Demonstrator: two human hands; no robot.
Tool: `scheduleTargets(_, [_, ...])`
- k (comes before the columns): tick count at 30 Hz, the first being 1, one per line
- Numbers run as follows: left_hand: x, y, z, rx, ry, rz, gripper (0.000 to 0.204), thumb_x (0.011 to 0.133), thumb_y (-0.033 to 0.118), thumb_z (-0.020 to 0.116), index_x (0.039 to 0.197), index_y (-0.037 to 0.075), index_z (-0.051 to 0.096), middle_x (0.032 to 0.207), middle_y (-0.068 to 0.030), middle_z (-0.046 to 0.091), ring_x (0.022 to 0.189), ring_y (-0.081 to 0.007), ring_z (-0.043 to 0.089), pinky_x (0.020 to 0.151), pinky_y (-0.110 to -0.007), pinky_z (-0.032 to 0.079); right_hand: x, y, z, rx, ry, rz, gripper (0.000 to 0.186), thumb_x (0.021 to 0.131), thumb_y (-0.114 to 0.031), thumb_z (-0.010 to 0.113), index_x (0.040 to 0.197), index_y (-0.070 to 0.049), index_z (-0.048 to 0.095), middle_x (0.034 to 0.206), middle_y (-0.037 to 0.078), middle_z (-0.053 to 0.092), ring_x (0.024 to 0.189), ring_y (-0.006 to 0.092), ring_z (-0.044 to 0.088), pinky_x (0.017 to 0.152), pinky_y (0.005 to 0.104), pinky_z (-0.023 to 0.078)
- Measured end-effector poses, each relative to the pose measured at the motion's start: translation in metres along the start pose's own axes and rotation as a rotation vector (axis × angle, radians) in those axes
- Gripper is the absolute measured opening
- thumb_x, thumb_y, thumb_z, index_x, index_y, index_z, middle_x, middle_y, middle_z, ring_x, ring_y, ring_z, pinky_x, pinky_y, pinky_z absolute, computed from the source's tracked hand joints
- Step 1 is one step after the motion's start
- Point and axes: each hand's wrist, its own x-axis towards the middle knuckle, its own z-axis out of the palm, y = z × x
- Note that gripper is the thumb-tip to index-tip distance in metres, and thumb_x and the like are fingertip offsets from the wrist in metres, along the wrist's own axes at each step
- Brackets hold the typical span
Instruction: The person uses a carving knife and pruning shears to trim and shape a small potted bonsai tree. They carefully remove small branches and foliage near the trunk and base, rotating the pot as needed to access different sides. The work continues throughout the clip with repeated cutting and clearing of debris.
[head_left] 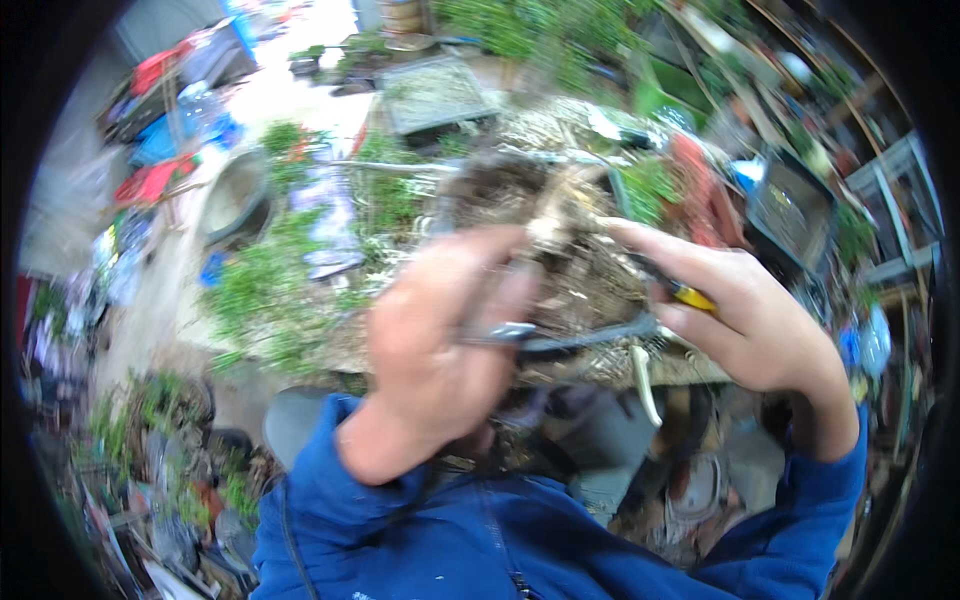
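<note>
A pale, knobbly plant stump with roots (556, 222) stands in a dark container of brown soil (585, 345) in front of me. My left hand (430, 325), smeared by motion, is curled at the stump's left side, its fingertips against it. A shiny metal piece (505, 332) shows by its lower fingers; its kind is unclear. On the other side, my right hand (755, 310) has its index finger stretched to the stump. A tool with a yellow and black handle (692, 297) is held between that hand's thumb and fingers; its working end is hidden.
The work table (690, 370) carries cut greenery (265, 265) and a pale curved stem (645, 385) overhanging the front edge. A grey tray (435, 95) lies beyond the container. At left stands a round basin (235, 195), at right a dark bin (790, 210). Clutter surrounds the table.
</note>
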Motion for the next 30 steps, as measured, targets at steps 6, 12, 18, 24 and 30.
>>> scheduleTargets(6, [-0.019, 0.017, 0.005, -0.131, 0.059, -0.043, 0.036, 0.097, 0.014, 0.074, 0.131, 0.004, 0.065, 0.108, -0.0179, 0.070, 0.087, -0.0394, 0.072, 0.074, -0.046, 0.059, -0.045, 0.087, 0.027, -0.172, 0.445, 0.235, 0.061, 0.101, 0.002, 0.054, 0.161, 0.004, 0.042, 0.148, 0.024, 0.060, 0.135, 0.0332, 0.060, 0.116, 0.0407, 0.042])
scheduleTargets(12, [-0.038, 0.033, -0.010, -0.332, 0.140, -0.039, 0.027, 0.098, 0.006, 0.070, 0.124, 0.000, 0.065, 0.101, -0.0191, 0.068, 0.089, -0.0441, 0.069, 0.074, -0.048, 0.055, -0.070, 0.220, 0.092, -0.702, 0.358, 0.244, 0.051, 0.100, -0.023, 0.072, 0.148, -0.007, 0.063, 0.129, 0.024, 0.073, 0.117, 0.0356, 0.070, 0.101, 0.0463, 0.053])
scheduleTargets(18, [-0.055, 0.039, -0.005, -0.721, 0.012, -0.274, 0.028, 0.111, 0.017, 0.058, 0.131, -0.002, 0.064, 0.085, -0.0132, 0.067, 0.071, -0.0242, 0.067, 0.068, -0.038, 0.052, -0.061, 0.158, 0.097, -0.747, 0.623, -0.122, 0.038, 0.104, -0.018, 0.064, 0.135, 0.004, 0.066, 0.116, 0.025, 0.072, 0.104, 0.0394, 0.070, 0.090, 0.0461, 0.057])
scheduleTargets(24, [-0.060, 0.049, 0.011, -1.580, 0.011, -0.700, 0.039, 0.114, 0.021, 0.047, 0.145, -0.002, 0.051, 0.080, -0.0061, 0.067, 0.046, -0.0100, 0.053, 0.042, -0.023, 0.038, -0.075, 0.045, 0.136, -0.276, 0.561, -0.641, 0.032, 0.094, -0.004, 0.076, 0.121, 0.011, 0.071, 0.105, 0.021, 0.075, 0.087, 0.0373, 0.072, 0.078, 0.0439, 0.060])
scheduleTargets(30, [-0.075, 0.052, 0.025, -1.758, 0.080, -0.728, 0.036, 0.108, 0.018, 0.055, 0.136, -0.004, 0.062, 0.101, -0.0200, 0.079, 0.088, -0.0247, 0.075, 0.081, -0.040, 0.060, -0.060, 0.024, 0.180, -0.089, 0.627, -0.783, 0.059, 0.091, -0.036, 0.084, 0.120, 0.012, 0.067, 0.105, 0.028, 0.074, 0.092, 0.0458, 0.074, 0.082, 0.0540, 0.063])
